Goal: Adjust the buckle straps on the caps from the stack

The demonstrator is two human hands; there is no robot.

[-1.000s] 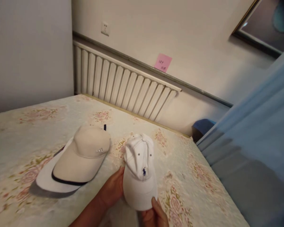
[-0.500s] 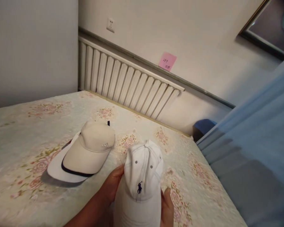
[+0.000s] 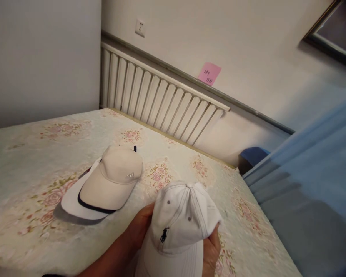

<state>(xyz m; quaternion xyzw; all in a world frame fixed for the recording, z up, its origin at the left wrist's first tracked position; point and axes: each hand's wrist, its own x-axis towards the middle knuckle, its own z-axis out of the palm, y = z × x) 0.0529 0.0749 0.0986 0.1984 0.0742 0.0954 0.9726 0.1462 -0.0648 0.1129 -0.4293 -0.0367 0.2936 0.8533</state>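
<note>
A white baseball cap (image 3: 180, 219) with a dark polo-player emblem is held between my two hands, low in the view, its brim toward me. My left hand (image 3: 142, 227) grips the cap's left side, with most of its fingers hidden behind the fabric. On the other side my right hand (image 3: 212, 246) is closed on the cap's edge, and its thumb side shows. To the left, a beige cap (image 3: 119, 169) with a small logo and dark brim edging lies on top of another white cap (image 3: 77, 202), whose brim sticks out below.
A floral-patterned cover (image 3: 29, 161) spreads under the caps. Behind it stand a white radiator (image 3: 150, 92) and a wall with a pink note (image 3: 209, 74). A blue curtain (image 3: 314, 184) hangs at the right, near a dark blue object (image 3: 252, 157).
The held white cap has turned, its emblem shifting left and its right side bulging outward. My right hand has moved slightly right and up. The stacked caps lie as before.
</note>
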